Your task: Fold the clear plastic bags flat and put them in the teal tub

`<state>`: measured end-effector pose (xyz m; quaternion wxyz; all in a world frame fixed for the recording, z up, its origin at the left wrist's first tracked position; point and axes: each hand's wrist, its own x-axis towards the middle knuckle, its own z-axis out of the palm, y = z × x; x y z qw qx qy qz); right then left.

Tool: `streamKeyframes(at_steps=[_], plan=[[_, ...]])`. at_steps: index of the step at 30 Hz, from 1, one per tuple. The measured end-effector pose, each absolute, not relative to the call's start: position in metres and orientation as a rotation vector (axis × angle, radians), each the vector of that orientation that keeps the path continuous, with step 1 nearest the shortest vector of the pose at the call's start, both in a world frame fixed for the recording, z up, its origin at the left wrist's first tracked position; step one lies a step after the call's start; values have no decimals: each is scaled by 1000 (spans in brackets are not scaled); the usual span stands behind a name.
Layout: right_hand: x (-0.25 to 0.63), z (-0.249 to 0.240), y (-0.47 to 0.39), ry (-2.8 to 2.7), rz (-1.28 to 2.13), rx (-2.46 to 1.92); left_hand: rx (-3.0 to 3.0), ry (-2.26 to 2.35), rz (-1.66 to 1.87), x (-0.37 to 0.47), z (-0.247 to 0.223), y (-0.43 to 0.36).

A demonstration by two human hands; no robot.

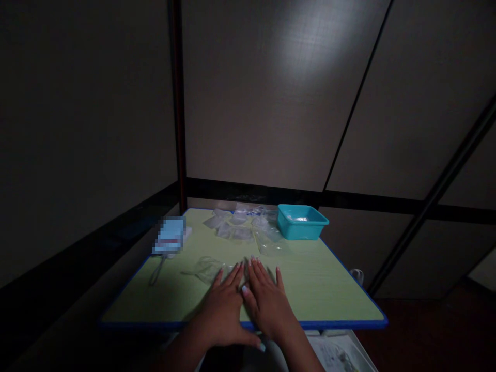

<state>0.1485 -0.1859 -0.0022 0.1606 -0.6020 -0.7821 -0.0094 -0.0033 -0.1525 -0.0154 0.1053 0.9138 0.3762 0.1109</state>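
Both hands lie palm down near the front middle of the green table, side by side. My left hand (225, 307) has its fingers stretched forward and rests against a crumpled clear plastic bag (207, 268); its thumb points right, past the table's front edge. My right hand (267, 297) is flat too, fingers extended, its thumb tip close to the left hand. Whether any plastic lies under the palms is hidden. Farther back, several small clear plastic bags (234, 230) are spread in a loose pile.
The green table (325, 289) has a blue edge. A turquoise basket (302, 230) stands at its back right, with something pale inside. A blurred blue object (169, 235) with a strap lies at the left edge. Panelled walls stand behind and left; a white tray (349, 343) shows below.
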Motion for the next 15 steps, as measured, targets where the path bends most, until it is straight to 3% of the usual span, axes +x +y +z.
streamKeyframes(at_steps=[7,15], plan=[[152,-6,-182,-2262,87,-1843,2749,1053,416,-12,-12,-154],[165,-4,-183,-2353,126,-1738,2554,1553,1030,-74,-27,-151]])
